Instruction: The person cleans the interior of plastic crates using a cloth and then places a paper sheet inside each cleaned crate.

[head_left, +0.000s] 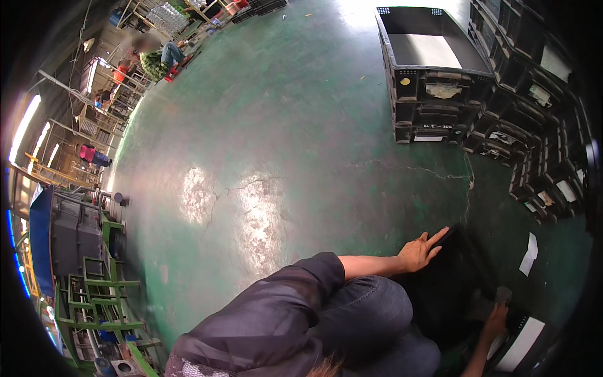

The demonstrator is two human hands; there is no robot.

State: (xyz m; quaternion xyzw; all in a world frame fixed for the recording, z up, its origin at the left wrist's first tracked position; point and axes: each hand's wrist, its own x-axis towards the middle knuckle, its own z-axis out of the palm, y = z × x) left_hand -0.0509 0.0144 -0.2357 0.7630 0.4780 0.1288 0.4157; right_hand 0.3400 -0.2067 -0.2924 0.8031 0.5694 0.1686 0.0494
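A black plastic crate (443,276) sits on the floor against my bent knees. My left hand (419,253) rests at its far left edge with fingers stretched out and apart. Inside the crate's right side, my right hand (496,319) is closed on a crumpled grey cloth (502,294), which is partly hidden and blurred. Much of the crate's inside is too dark to make out. Just right of that hand lies another black piece with a white sheet (522,344) on it.
Black crates (433,116) stand stacked at the far right, with more stacks (546,141) beside them. A loose white paper strip (529,254) lies on the green floor (301,138). Green metal frames (103,283) line the left. A seated person (154,63) is far off at upper left.
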